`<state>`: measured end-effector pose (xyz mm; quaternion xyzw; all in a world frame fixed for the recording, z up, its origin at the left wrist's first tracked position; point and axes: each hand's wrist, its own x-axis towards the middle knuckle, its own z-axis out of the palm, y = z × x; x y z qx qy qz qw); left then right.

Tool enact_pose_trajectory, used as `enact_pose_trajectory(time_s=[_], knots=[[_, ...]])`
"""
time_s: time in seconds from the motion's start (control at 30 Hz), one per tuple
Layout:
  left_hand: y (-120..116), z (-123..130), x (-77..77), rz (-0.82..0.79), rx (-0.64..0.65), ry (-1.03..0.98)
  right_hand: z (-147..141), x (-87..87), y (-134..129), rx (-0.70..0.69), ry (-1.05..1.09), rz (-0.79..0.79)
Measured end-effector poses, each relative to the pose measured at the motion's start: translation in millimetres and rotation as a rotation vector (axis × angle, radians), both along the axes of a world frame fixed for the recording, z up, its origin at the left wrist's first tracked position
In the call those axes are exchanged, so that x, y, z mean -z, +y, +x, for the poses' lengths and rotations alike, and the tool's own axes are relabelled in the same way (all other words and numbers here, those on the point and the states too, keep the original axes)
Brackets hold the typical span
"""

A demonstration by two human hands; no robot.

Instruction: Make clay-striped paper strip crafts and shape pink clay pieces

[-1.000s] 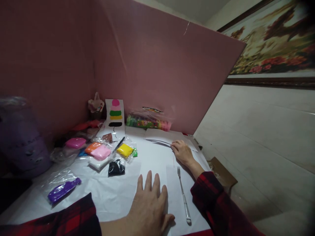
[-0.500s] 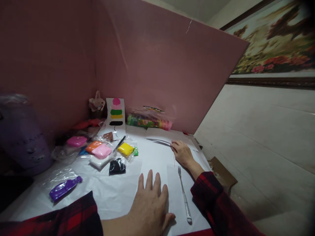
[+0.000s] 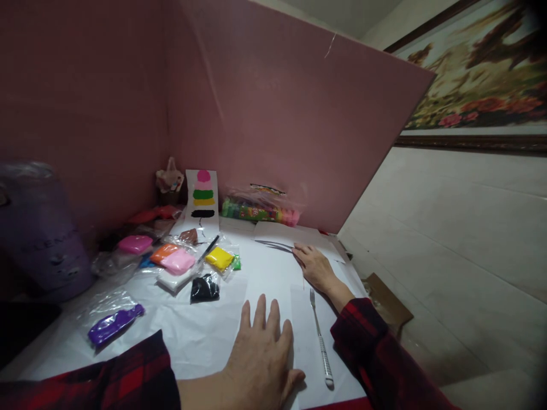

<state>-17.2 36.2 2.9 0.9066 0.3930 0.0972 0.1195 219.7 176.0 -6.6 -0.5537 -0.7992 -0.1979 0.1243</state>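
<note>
My left hand (image 3: 262, 350) lies palm down on the white sheet, its fingers spread and nothing in it. Farther off to the right, my right hand (image 3: 314, 265) rests on the paper with fingers stretched out and lowered. Its fingertips touch the right end of thin, curved dark strips (image 3: 273, 245); what lies under the fingers is hidden. Between my two forearms is a small fork (image 3: 321, 341) with a patterned pale handle. Left of my hands are a black clay packet (image 3: 205, 288) and a yellow clay packet (image 3: 219, 258).
More bagged clay lies at left, including pink (image 3: 178, 261) and purple (image 3: 114, 326) packets. A card with colour swatches (image 3: 203, 196) leans on the pink panel (image 3: 273, 114). Beside it is a bag of colourful sticks (image 3: 260, 210). A purple tumbler (image 3: 51, 239) stands far left.
My right hand's fingers have slid slightly left along the dark strips and flattened a little. My left hand stays in place.
</note>
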Motion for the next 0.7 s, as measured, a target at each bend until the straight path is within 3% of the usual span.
enact_pose_trajectory(time_s=[0.33, 0.7], knots=[[-3, -2, -17.1, -0.065, 0.005, 0.029, -5, -3.6, -4, -0.04, -0.042, 0.023], [-1, -2, -8.5, -0.027, 0.005, 0.012, -3, -0.2, -3, 0.005, -0.032, 0.019]])
